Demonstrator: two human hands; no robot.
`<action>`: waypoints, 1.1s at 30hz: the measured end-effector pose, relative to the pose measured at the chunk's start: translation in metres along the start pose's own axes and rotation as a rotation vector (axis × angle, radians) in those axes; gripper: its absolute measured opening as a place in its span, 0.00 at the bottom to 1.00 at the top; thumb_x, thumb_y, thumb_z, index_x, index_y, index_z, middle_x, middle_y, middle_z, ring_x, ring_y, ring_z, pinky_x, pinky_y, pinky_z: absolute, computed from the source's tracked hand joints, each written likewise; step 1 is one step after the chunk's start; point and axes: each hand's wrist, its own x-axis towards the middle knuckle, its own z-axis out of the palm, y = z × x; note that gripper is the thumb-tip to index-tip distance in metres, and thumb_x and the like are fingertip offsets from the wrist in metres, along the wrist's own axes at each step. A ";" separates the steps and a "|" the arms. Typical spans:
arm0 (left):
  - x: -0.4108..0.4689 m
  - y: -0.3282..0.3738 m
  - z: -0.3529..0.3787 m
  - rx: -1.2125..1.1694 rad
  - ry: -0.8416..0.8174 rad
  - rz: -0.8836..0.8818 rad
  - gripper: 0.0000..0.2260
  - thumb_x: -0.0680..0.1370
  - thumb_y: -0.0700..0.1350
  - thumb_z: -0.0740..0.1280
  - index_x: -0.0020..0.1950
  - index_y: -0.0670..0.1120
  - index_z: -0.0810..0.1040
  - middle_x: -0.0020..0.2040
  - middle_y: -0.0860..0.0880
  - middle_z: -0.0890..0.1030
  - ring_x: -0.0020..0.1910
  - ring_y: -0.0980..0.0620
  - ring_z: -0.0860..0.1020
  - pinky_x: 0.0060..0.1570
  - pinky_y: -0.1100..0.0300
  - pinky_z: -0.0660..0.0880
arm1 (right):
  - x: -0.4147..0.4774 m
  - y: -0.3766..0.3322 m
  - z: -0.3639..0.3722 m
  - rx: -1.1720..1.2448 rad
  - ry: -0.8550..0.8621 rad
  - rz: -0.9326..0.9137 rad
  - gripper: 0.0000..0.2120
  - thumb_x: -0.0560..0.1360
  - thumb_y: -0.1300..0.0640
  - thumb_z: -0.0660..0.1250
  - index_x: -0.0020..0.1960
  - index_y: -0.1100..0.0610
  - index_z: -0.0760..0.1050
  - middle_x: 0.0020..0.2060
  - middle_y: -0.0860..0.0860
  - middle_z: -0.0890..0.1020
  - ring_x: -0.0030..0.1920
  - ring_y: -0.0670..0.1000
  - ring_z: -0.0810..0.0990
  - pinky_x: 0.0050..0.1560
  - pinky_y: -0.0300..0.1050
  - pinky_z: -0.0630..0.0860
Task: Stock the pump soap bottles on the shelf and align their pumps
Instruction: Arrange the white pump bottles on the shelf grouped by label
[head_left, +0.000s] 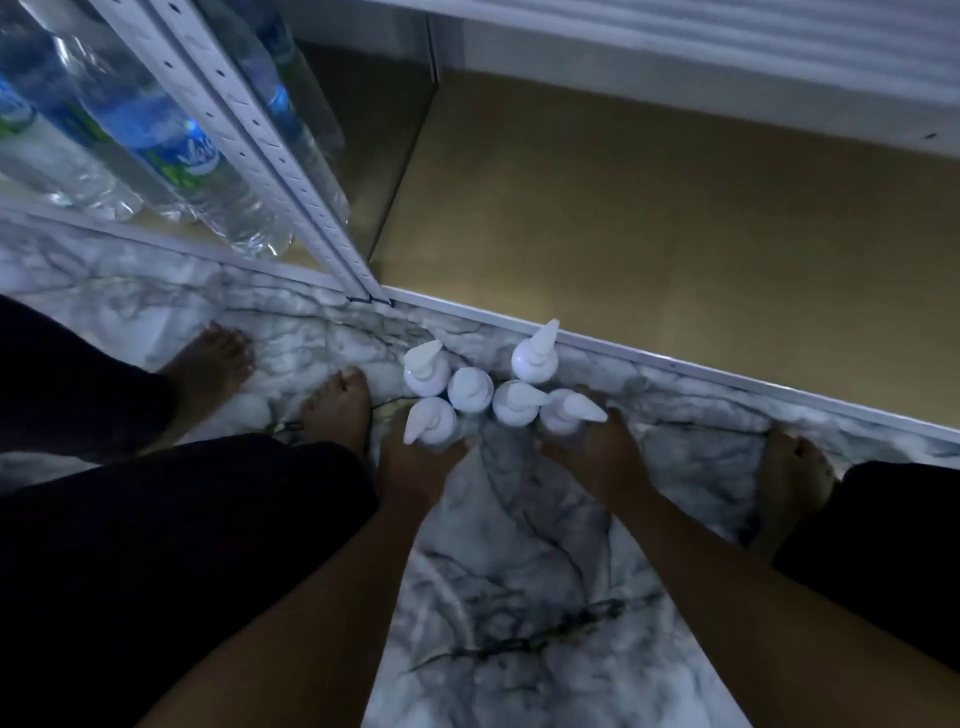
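Left grip (415, 462) clasps the lower-left white plastic pump soap bottle (431, 421), right grip (597, 457) the rightmost bottle (569, 413), tan shelf board (675, 234) just beyond toward upper right.

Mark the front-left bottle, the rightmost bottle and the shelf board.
front-left bottle (422, 422): head view, pump head.
rightmost bottle (581, 410): head view, pump nozzle.
shelf board (675, 249): head view, tan surface.

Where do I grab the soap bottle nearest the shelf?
Probably round the body of that bottle, just under its pump, coming from the right: other bottles crowd its near side, and the nozzle sticks out toward the shelf.
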 end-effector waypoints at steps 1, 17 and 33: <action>0.037 -0.059 0.012 0.074 0.122 0.037 0.36 0.64 0.63 0.79 0.64 0.43 0.77 0.62 0.46 0.79 0.62 0.47 0.78 0.61 0.51 0.76 | 0.002 -0.002 -0.002 0.012 -0.012 0.003 0.36 0.63 0.40 0.75 0.67 0.52 0.72 0.58 0.53 0.80 0.59 0.57 0.78 0.55 0.58 0.78; -0.069 0.060 -0.028 -0.113 -0.380 -0.003 0.26 0.61 0.57 0.81 0.56 0.59 0.79 0.53 0.55 0.84 0.53 0.53 0.82 0.54 0.50 0.81 | -0.056 -0.045 -0.095 0.204 0.163 0.056 0.31 0.66 0.56 0.81 0.66 0.55 0.75 0.59 0.50 0.79 0.61 0.53 0.79 0.61 0.50 0.75; -0.134 0.344 -0.205 -0.184 -0.224 0.613 0.17 0.71 0.43 0.79 0.56 0.50 0.78 0.52 0.53 0.84 0.51 0.55 0.83 0.51 0.61 0.80 | -0.126 -0.261 -0.284 0.421 0.169 -0.297 0.22 0.68 0.55 0.79 0.59 0.50 0.77 0.52 0.48 0.85 0.53 0.48 0.84 0.57 0.49 0.80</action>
